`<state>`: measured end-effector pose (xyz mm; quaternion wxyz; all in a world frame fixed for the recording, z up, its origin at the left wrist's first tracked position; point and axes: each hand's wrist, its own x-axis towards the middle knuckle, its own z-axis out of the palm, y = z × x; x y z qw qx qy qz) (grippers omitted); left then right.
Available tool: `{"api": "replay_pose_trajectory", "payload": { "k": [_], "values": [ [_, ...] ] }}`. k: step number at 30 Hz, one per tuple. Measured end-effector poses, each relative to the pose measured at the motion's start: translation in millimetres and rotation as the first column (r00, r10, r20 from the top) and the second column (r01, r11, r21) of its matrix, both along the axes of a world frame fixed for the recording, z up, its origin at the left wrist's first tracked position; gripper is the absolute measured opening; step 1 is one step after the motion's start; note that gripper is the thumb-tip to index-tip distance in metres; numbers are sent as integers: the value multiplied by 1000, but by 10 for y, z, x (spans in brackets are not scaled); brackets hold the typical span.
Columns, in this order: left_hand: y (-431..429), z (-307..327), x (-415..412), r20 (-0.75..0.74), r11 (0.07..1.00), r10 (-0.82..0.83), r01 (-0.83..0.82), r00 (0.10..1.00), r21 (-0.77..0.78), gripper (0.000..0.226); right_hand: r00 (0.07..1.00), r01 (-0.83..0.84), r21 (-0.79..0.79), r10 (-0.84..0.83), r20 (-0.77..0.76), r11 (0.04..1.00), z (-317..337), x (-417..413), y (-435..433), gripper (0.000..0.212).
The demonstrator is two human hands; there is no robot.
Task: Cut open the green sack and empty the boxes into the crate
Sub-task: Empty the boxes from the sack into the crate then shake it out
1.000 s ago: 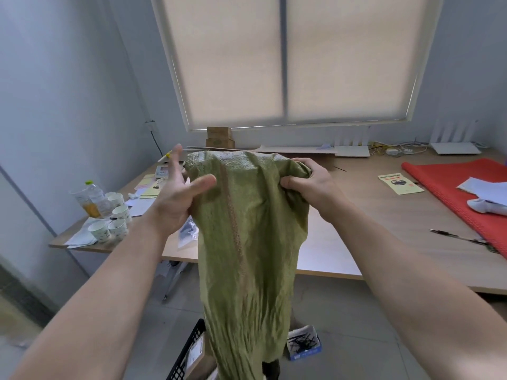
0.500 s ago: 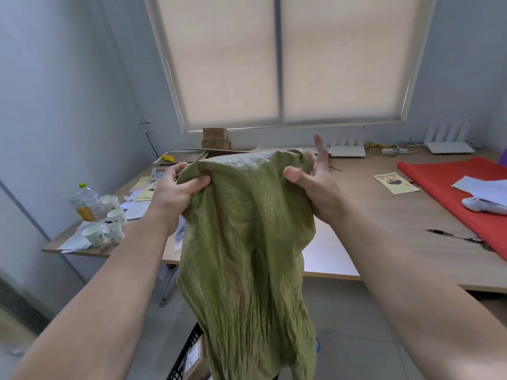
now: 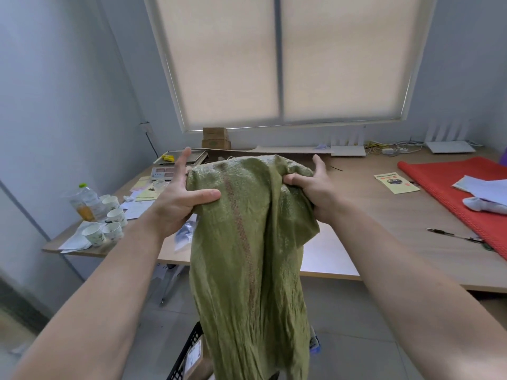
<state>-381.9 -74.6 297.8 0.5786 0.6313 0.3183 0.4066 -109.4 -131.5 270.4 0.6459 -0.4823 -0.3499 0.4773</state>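
Observation:
I hold the limp green woven sack up in front of me by its top end, and it hangs down toward the floor. My left hand pinches its upper left corner between thumb and palm, fingers stretched upward. My right hand grips the upper right corner, thumb on the near side. Below the sack, the rim of a black crate shows, with a cardboard box bearing a white label inside it. The rest of the crate is hidden by the sack.
A long wooden desk runs ahead. On it lie paper cups, a bottle, a scale, stacked brown boxes, a red mat, a pen and a leaflet. Grey floor lies below.
The sack's top has been regripped and bunched narrower. My left fingers opened upward, my right fingers curled down onto the fabric. The view tilted slightly.

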Motion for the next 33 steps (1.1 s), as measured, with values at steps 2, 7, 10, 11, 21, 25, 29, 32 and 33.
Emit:
{"api": "replay_pose_trajectory", "payload": {
  "k": [2, 7, 10, 11, 21, 25, 29, 32, 33],
  "values": [
    [-10, 3, -34, -53, 999, -34, 36, 998, 40, 108, 998, 55, -36, -56, -34, 998, 26, 6, 13, 109],
    [33, 34, -120, -311, 969, 201, -142, 929, 200, 64, 992, 125, 6, -125, -23, 992, 85, 10, -5, 114],
    [37, 14, -144, -253, 965, 242, -205, 937, 166, 35, 984, 31, 84, -45, 172, 996, 92, 29, -65, 109],
    [37, 1, -156, -215, 970, 232, -207, 949, 131, 31, 967, -13, 93, -11, 255, 996, 92, 34, -95, 106],
    [63, -72, -202, 154, 948, 208, -160, 966, -275, 20, 908, -234, 169, 154, 389, 957, -81, 5, -176, 110],
    [20, -49, -189, 68, 920, 244, -209, 967, -330, 16, 919, -131, 191, 47, 392, 973, -90, 18, -137, 67],
    [69, -97, -202, 78, 922, 271, -236, 959, -306, 70, 984, 12, 197, -47, 174, 980, -127, -6, -52, 29],
    [81, -115, -223, 178, 975, 104, -65, 979, -212, 111, 995, 40, 133, -52, 84, 990, -163, -32, 34, 42],
    [71, -113, -222, 160, 986, 43, -16, 986, -168, 120, 996, 51, 109, -59, 73, 993, -155, -35, 41, 53]
  ]
}}
